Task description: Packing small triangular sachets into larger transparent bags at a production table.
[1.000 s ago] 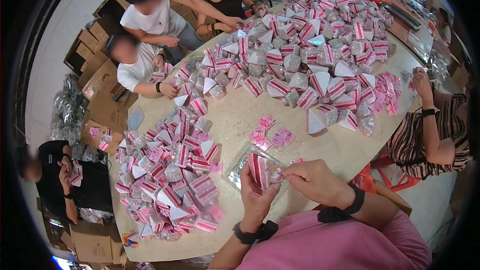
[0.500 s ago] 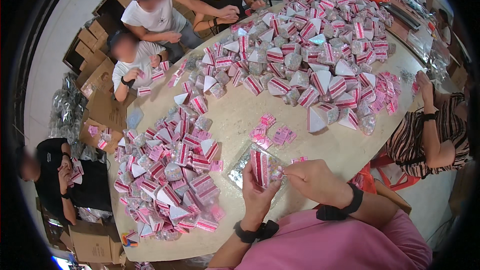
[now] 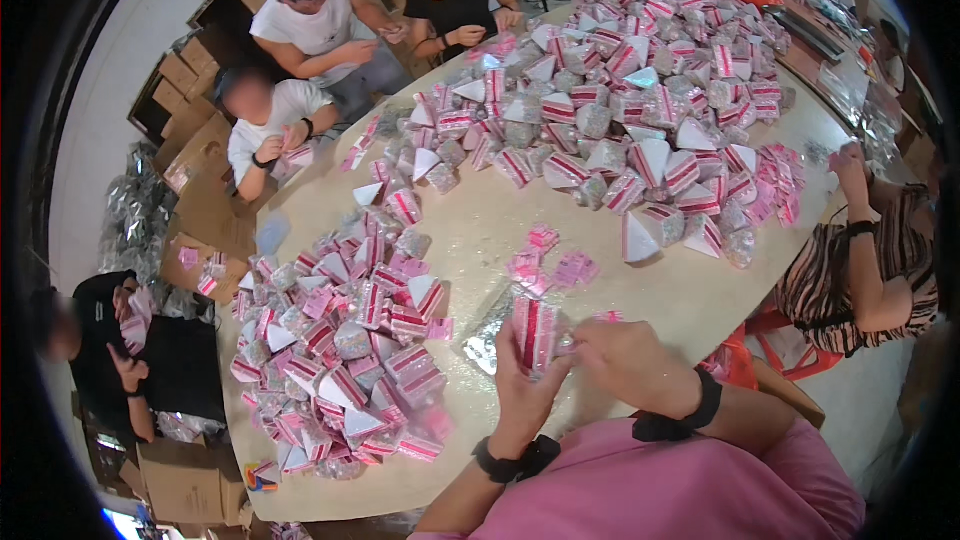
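My left hand is wrapped round a cake-slice-shaped packet, striped pink, red and white in a clear sparkly wrapper. At the packet's lower right end my right hand is closed in a pinch, slightly smeared by motion. What its fingertips grip is too small to make out. Beneath the packet lies a shiny silvery clear bag or sheet, partly covered by my left hand. Just beyond are small pink printed cards in a loose bunch.
A heap of similar wedge packets covers the left of the pale table. A larger heap spreads over the far side. Several people work around the table, one in a striped garment at right. Cardboard boxes stand at left.
The held packet has turned, so its striped face shows more squarely. My right hand stays near its end, now blurrier. The person at far left has raised one hand holding pink pieces.
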Tool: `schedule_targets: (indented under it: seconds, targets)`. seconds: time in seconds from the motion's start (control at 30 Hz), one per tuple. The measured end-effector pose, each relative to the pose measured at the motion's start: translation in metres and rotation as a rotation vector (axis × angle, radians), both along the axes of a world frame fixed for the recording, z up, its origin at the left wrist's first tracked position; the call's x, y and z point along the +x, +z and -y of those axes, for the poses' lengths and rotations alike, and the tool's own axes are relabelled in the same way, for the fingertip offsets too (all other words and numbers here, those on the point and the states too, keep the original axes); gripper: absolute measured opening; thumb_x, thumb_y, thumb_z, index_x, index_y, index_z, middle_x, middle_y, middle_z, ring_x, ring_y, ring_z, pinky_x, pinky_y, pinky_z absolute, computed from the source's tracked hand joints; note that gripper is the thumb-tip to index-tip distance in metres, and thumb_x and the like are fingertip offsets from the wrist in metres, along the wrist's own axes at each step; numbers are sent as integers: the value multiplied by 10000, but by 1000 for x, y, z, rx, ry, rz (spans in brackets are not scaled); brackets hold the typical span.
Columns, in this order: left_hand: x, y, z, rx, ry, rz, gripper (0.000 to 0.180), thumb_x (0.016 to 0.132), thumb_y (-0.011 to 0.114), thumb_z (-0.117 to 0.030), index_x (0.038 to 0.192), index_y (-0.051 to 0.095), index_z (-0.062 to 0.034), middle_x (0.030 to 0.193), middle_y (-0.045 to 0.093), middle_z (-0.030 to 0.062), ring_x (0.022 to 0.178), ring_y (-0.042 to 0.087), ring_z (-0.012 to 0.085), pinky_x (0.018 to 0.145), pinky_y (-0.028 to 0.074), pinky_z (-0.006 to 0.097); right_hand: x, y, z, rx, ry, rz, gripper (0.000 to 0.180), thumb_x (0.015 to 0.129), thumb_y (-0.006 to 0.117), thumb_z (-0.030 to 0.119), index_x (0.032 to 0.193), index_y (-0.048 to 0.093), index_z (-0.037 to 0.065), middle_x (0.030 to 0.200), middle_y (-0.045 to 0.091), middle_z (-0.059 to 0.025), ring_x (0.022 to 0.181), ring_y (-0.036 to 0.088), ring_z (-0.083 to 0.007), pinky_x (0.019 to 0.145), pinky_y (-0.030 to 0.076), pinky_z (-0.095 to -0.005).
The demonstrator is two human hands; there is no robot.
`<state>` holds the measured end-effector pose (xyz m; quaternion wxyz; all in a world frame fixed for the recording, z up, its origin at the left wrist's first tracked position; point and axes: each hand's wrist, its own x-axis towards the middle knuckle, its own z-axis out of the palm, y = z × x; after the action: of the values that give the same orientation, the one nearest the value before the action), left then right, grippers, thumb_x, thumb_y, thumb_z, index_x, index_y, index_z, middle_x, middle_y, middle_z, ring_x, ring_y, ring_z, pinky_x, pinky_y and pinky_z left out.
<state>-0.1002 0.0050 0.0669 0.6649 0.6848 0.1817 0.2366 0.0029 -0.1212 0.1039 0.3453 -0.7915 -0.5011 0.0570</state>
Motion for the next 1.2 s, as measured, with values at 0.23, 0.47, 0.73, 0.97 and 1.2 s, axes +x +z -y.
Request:
schedule_targets:
  seconds: [0.23, 0.47, 0.73, 0.97, 1.2]
  targets:
    - [-3, -18, -10, 102, -26, -27, 738, 770, 729, -103, 1340, 280, 34, 1201, 503, 132, 1107, 524, 207, 937, 433, 325, 10, -1, -14, -63, -36, -970, 145, 830, 582, 126, 897, 522, 13, 774, 602, -148, 638, 599, -262, 560, 469, -342]
    - [-38, -15, -86, -200, 237, -68, 665, 750, 695, 7, 1334, 378, 12, 1190, 516, 99, 1061, 514, 162, 896, 441, 290, 8, 55, -27, 111, 391, -476, 210, 833, 636, 154, 1002, 584, 41, 956, 597, -86, 910, 591, -219, 795, 464, -330]
    - [-128, 31, -201, 589, 991, -269, 697, 838, 604, -123, 1421, 257, 37, 1413, 357, 211, 1299, 363, 271, 1034, 312, 360, -49, 159, -22, 849, 994, -964, 97, 789, 527, 36, 779, 442, -9, 595, 395, -71, 505, 394, -163, 477, 340, -305]
    - [-86, -24, -133, 480, 629, -223, 469, 841, 608, -87, 1268, 459, 40, 1265, 490, 162, 1155, 478, 237, 960, 380, 360, -21, 152, 9, 895, 820, -933, 140, 795, 585, 55, 895, 503, 0, 713, 481, -55, 647, 473, -131, 583, 405, -283]
    - [-58, -47, -59, 568, 173, -441, 495, 785, 634, -58, 1253, 481, -1, 1252, 514, 143, 1171, 475, 280, 988, 370, 385, 62, 77, 22, 643, 205, -889, 233, 801, 643, 74, 1011, 565, 10, 831, 567, -39, 789, 552, -99, 689, 470, -261]
